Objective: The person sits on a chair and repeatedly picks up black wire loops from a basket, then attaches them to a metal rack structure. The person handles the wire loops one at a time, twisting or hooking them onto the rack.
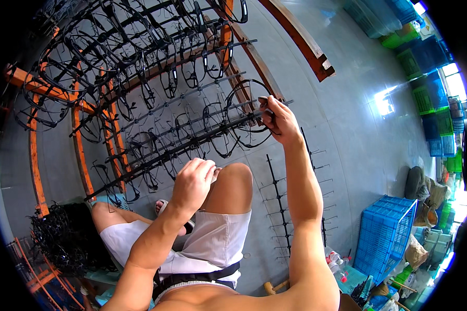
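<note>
My right hand (280,120) is raised at the right end of a black hooked bar (192,141). Its fingers pinch a thin black hoop-shaped part (250,80), whose ring curves away to the left over the bar's end. My left hand (192,181) is curled closed just above my knee, close to the same bar; whatever its fingers hold, if anything, is hidden. Similar black frames (213,127) hang from hooks along the bar to the left of my right hand.
An orange rack (41,85) with several bars of black hoops stands at the far left. A heap of black parts (62,243) lies at lower left. Bare hooked bars (279,199) stand right of my knee. Blue crates (384,236) line the right side.
</note>
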### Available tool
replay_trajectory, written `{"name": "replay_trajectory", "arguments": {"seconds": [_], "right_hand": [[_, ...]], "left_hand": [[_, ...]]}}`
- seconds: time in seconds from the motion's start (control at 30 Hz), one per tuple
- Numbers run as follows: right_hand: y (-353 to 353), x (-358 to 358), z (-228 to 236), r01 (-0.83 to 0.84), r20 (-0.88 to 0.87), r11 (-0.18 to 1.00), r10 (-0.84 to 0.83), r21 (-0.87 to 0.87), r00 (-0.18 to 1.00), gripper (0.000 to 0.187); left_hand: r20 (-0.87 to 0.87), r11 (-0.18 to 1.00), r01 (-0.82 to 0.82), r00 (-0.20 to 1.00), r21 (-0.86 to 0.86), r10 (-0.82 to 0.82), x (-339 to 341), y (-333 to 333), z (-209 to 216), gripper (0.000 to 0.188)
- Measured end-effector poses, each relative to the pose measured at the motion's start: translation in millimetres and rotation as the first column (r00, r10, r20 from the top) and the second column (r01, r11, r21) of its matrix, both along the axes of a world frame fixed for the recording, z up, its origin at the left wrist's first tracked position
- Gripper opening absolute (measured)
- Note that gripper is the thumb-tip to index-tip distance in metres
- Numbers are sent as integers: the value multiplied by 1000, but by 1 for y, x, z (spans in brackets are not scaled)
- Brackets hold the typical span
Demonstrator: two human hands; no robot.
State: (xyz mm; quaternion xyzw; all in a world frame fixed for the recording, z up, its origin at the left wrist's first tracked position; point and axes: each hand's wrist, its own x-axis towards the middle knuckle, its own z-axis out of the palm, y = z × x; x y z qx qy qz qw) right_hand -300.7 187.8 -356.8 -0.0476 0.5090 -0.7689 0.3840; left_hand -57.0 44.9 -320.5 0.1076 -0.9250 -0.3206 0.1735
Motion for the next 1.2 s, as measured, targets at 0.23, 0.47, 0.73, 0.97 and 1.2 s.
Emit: {"name": "replay_trajectory", "arguments": {"seconds": [0.23, 0.47, 0.73, 0.97, 1.2], "right_hand": [[22, 14, -18, 56, 33, 964, -49, -259, 998, 25], [33, 48, -48, 192, -6, 884, -215, -427, 977, 35], [35, 61, -35, 315, -29, 882, -346, -350, 938, 23], [41, 51, -31, 335, 21, 904, -342, -267, 939, 17], [54, 57, 1, 272, -440, 948, -176, 165, 880, 46]], "left_hand": [[-100, 999, -39, 994, -33, 35, -1, -4, 1, 9], [-119, 994, -97, 989, -45, 92, -12, -9, 10, 10], [-125, 998, -66, 990, -13, 64, -13, -5, 4, 9], [-147, 997, -55, 987, 45, 61, -9, -3, -8, 8], [-250, 998, -62, 966, 5, 62, 23, -4, -13, 8]]}}
